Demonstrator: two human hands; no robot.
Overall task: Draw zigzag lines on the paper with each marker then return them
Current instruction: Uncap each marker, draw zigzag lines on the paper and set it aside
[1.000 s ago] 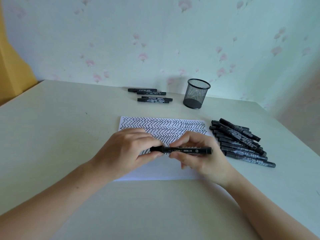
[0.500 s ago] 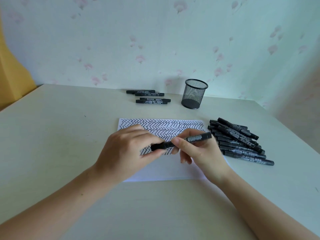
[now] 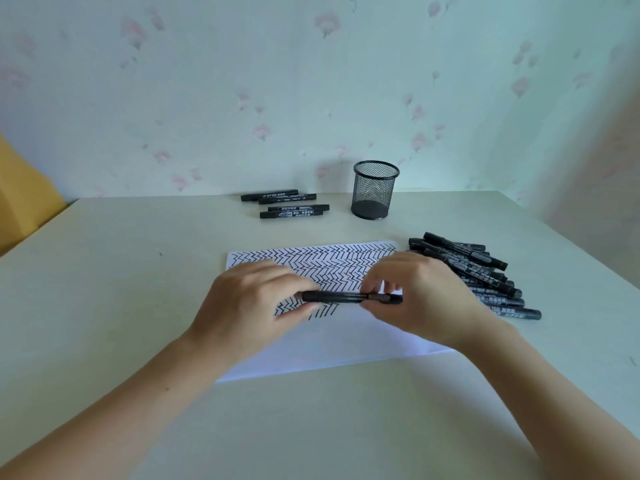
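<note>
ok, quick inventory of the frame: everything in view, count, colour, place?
held marker: 1, black, level above the paper, gripped at both ends
paper: 1, white, zigzag lines over the far part, table centre
marker pile: many, black, right of the paper
marker group: 4, black, far side, left of the cup
pen cup: 1, black mesh, far centre
table: 1, pale
wallpaper: pale with pink flowers, behind
hands: left hand and right hand, over the paper
</note>
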